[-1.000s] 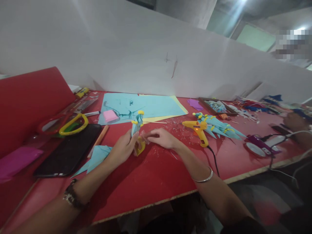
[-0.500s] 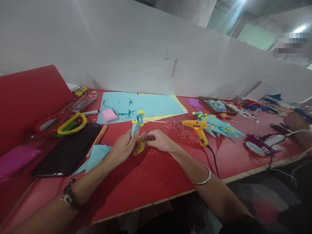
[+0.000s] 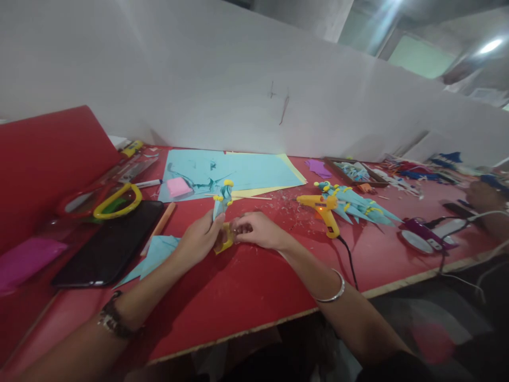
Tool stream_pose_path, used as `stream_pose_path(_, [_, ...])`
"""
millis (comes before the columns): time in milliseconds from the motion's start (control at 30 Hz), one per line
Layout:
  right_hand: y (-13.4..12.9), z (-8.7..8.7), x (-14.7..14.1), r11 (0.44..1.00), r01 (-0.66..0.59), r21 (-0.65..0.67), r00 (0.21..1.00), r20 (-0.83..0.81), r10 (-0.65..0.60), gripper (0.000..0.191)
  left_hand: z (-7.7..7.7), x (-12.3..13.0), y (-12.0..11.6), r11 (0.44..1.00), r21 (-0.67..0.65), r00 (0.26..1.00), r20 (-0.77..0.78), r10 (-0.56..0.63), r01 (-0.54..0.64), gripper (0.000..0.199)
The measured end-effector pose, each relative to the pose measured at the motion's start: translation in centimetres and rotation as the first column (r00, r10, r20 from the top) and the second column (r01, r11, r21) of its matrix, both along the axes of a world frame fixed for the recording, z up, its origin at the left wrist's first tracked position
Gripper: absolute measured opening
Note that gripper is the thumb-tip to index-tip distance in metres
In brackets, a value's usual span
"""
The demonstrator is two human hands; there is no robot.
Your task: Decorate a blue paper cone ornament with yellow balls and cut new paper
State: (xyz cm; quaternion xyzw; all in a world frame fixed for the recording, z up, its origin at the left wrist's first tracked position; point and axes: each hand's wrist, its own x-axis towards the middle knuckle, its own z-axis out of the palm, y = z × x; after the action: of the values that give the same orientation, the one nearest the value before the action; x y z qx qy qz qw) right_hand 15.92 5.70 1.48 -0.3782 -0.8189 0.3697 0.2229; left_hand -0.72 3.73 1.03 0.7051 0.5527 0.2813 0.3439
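My left hand (image 3: 198, 236) is closed around a light-blue paper cone figure (image 3: 222, 199), held upright with yellow bobbles near its top. Just below it, between my hands, is a small yellow piece (image 3: 225, 241) that looks like a loop or strip; its kind is unclear. My right hand (image 3: 256, 229) is beside that piece, its fingers curled and pinched together. What those fingertips hold, if anything, is too blurred to name. Folded blue paper (image 3: 159, 254) lies under my left forearm.
A yellow glue gun (image 3: 322, 207) with a lit light lies to the right, its cord running off the front edge. Behind it are several finished blue cones (image 3: 363, 206). Blue sheets (image 3: 254, 172) lie at the back; a black phone (image 3: 111, 246) and yellow-handled scissors (image 3: 137, 201) are left.
The cone figure and my left hand have shifted slightly left. The yellow piece has moved a little with them, while my right hand stays nearly in place.
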Motion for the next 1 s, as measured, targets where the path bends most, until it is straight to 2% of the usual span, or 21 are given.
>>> stream_pose_path(67, [0.0,-0.1,-0.1,1.0,-0.008,0.02,1.0,-0.019,0.008,0.007,-0.1,0.0,0.0,1.0,0.006,1.0,0.005,0.001,-0.001,0.041])
stream_pose_path(233, [0.0,-0.1,-0.1,0.999,-0.023,-0.025,0.997,-0.079,0.021,0.012,0.0,-0.1,0.1,1.0,0.023,1.0,-0.017,0.004,-0.003,0.042])
stream_pose_path(333, [-0.1,-0.2,-0.1,0.992,-0.002,-0.123,0.989,-0.146,-0.016,0.01,0.1,-0.1,0.1,1.0,0.021,0.999,-0.03,-0.01,0.011,0.042])
stream_pose_path(467, [0.2,-0.3,0.1,0.937,0.093,-0.337,0.948,-0.257,-0.187,0.006,0.1,-0.1,0.2,0.999,-0.007,0.999,-0.038,-0.036,0.036,0.039])
stream_pose_path(567, [0.8,-0.3,0.6,0.917,0.197,-0.346,0.901,-0.305,-0.309,0.007,0.0,-0.2,0.3,0.998,-0.017,0.998,-0.044,-0.055,0.054,0.039])
stream_pose_path(700, [1.5,-0.3,1.1,0.854,0.346,-0.388,0.739,-0.448,-0.503,0.008,-0.1,-0.2,0.3,0.998,-0.016,0.998,-0.018,-0.054,0.054,0.039])
stream_pose_path(767, [1.7,-0.3,1.2,0.82,0.34,-0.461,0.67,-0.493,-0.555,0.007,0.0,-0.2,0.3,0.999,-0.018,0.999,-0.014,-0.044,0.044,0.041])
stream_pose_path(867, [1.7,-0.4,1.0,0.786,0.258,-0.562,0.625,-0.523,-0.58,0.006,0.1,-0.1,0.2,0.999,-0.009,0.999,-0.001,-0.035,0.035,0.043])
stream_pose_path(1000, [1.6,-0.5,0.9,0.797,0.178,-0.577,0.616,-0.566,-0.548,0.011,0.3,0.1,0.1,1.0,-0.003,1.0,0.009,-0.022,0.022,0.04])
